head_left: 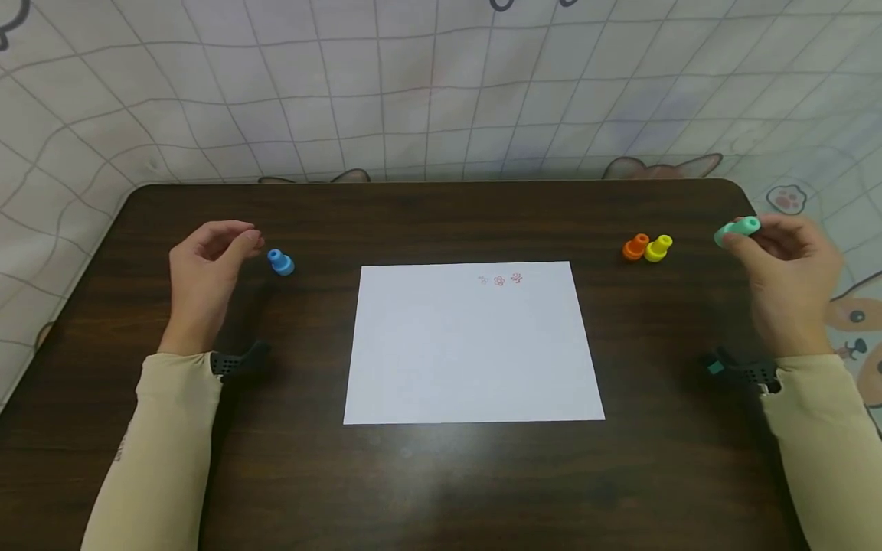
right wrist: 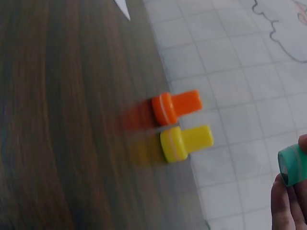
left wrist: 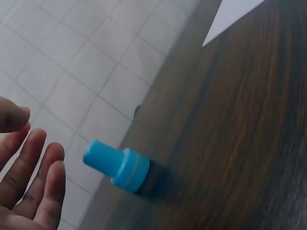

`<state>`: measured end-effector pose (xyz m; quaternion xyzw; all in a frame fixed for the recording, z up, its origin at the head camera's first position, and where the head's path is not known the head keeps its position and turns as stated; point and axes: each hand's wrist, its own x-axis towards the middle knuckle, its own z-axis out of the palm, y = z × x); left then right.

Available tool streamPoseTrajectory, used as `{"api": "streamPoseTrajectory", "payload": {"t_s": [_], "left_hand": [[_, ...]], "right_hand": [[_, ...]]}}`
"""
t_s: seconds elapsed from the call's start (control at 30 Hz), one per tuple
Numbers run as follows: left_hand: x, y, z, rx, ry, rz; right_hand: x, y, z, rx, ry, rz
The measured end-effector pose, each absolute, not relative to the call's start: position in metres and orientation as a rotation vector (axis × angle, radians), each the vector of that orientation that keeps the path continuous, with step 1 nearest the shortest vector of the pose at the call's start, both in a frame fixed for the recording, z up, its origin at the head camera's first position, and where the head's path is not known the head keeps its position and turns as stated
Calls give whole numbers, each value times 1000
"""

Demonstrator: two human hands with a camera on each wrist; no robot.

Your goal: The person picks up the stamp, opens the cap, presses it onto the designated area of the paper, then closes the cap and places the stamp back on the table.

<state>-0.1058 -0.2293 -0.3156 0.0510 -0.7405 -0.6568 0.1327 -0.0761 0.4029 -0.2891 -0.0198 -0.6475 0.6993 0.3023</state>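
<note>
My right hand (head_left: 792,272) pinches a mint-green stamp (head_left: 746,225) between thumb and fingers, over the table's right edge. In the right wrist view, the wide end of the green stamp (right wrist: 290,165) points left, toward the other stamps. Left of that hand, an orange stamp (head_left: 635,247) and a yellow stamp (head_left: 658,249) stand upright side by side. On the opposite side my left hand (head_left: 203,279) holds nothing, its fingers loosely bent with the thumb near them. Just right of its fingertips a blue stamp (head_left: 280,262) stands handle up.
A white sheet of paper (head_left: 468,352) lies mid-table, with three small reddish flower-like prints (head_left: 499,281) near its top edge. The dark wooden table (head_left: 441,490) ends at a white grid-patterned cloth (head_left: 413,92) behind and at the sides.
</note>
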Motion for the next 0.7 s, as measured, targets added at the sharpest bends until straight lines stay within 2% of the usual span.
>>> {"api": "streamPoseTrajectory", "payload": {"t_s": [0.3, 0.47, 0.7], "left_hand": [[-104, -239, -323, 262, -2191, -1848], [-104, -242, -326, 248, -2191, -1854], [-102, -244, -329, 175, -2265, -1853]], "right_hand": [[-79, 412, -296, -190, -1844, 1792], [-82, 416, -298, -296, -1954, 1697], [-81, 418, -302, -315, -2173, 1535]]}}
